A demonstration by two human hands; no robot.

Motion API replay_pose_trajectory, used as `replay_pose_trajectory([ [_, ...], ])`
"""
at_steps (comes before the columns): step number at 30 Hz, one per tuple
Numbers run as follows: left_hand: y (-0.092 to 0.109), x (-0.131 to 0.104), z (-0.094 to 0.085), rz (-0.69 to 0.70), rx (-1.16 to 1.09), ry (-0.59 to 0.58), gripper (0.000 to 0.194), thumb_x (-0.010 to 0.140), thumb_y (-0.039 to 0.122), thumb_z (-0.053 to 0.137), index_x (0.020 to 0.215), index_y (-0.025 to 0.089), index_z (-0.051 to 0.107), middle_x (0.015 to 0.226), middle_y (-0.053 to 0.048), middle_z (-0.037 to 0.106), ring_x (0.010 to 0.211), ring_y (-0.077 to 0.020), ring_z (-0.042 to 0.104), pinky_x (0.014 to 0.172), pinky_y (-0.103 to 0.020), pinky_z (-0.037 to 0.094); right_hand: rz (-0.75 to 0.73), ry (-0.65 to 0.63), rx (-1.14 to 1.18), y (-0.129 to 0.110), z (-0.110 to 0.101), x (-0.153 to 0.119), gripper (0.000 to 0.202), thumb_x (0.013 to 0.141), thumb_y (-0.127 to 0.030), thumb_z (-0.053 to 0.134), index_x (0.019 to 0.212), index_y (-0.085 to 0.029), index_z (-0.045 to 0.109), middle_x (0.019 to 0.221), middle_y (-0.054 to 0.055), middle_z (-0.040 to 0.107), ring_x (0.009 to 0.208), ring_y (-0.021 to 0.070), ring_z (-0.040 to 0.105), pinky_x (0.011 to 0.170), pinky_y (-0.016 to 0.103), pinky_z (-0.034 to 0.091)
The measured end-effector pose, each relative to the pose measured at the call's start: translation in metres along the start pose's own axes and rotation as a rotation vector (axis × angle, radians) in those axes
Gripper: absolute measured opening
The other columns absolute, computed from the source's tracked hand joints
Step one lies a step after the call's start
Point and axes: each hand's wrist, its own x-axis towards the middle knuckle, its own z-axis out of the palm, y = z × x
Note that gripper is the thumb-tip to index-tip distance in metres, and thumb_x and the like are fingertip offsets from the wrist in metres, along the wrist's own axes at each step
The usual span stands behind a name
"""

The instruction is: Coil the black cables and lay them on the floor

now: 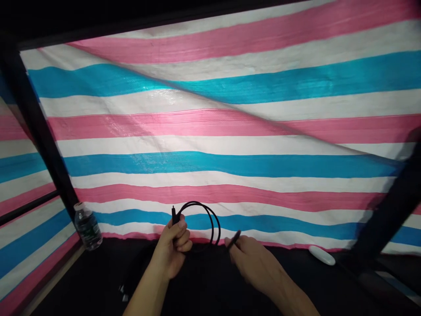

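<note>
My left hand [177, 239] is closed around one end of a thin black cable [215, 216], with a slim plug pointing up above the thumb. From that hand the cable arcs up and over to the right in a double loop, then drops behind toward the dark surface. My right hand [250, 259] pinches a short black piece, which looks like the cable's other connector, between thumb and fingers. Where the cable joins that piece is hard to make out against the dark surface.
A clear plastic bottle [88, 227] stands at the left by a black post [39, 118]. On the right lies a white rounded object [322, 255]. A striped pink, white and blue sheet [210, 164] hangs behind the black tabletop [204, 289]. Small pale bits [125, 297] lie near my left forearm.
</note>
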Motion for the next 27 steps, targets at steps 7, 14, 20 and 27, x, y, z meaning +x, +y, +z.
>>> replay_pose_trajectory([
  [7, 0.002, 0.0, 0.004, -0.142, 0.082, -0.041, 0.047, 0.069, 0.051, 0.086, 0.08, 0.018, 0.055, 0.05, 0.015, 0.017, 0.046, -0.0035, 0.003, 0.041, -0.017, 0.009, -0.219, 0.359, 0.445, 0.016, 0.021, 0.018, 0.045, 0.093, -0.033, 0.042, 0.137, -0.024, 0.038, 0.123, 0.011, 0.057, 0.095, 0.023, 0.064, 0.075, 0.036, 0.052],
  [14, -0.001, -0.017, 0.012, -0.433, 0.531, -0.211, 0.052, 0.071, 0.068, 0.075, 0.079, 0.02, 0.058, 0.056, 0.009, 0.035, 0.044, -0.0048, 0.023, 0.042, -0.021, 0.014, -0.418, 0.25, 0.141, 0.021, 0.023, 0.013, 0.078, 0.07, -0.008, 0.043, 0.147, -0.02, 0.038, 0.143, 0.015, 0.048, 0.13, 0.0289, 0.05, 0.103, 0.046, 0.046],
  [20, -0.012, -0.027, 0.027, -0.421, 0.836, -0.3, 0.022, 0.08, 0.036, 0.075, 0.081, 0.021, 0.059, 0.061, 0.003, 0.051, 0.051, -0.0098, 0.04, 0.047, -0.023, 0.027, -0.277, -0.012, -0.033, 0.006, 0.02, 0.005, 0.069, 0.077, -0.012, 0.05, 0.145, -0.022, 0.046, 0.13, 0.015, 0.063, 0.111, 0.03, 0.064, 0.09, 0.04, 0.05],
  [27, 0.004, -0.008, 0.009, -0.247, 0.326, -0.102, 0.051, 0.078, 0.048, 0.079, 0.064, 0.022, 0.037, 0.048, 0.014, 0.025, 0.042, -0.0032, 0.01, 0.039, -0.018, 0.011, -0.231, 0.165, 0.146, 0.015, 0.021, 0.01, 0.068, 0.094, -0.05, 0.048, 0.152, -0.016, 0.034, 0.142, 0.016, 0.053, 0.126, 0.0305, 0.054, 0.102, 0.047, 0.046],
])
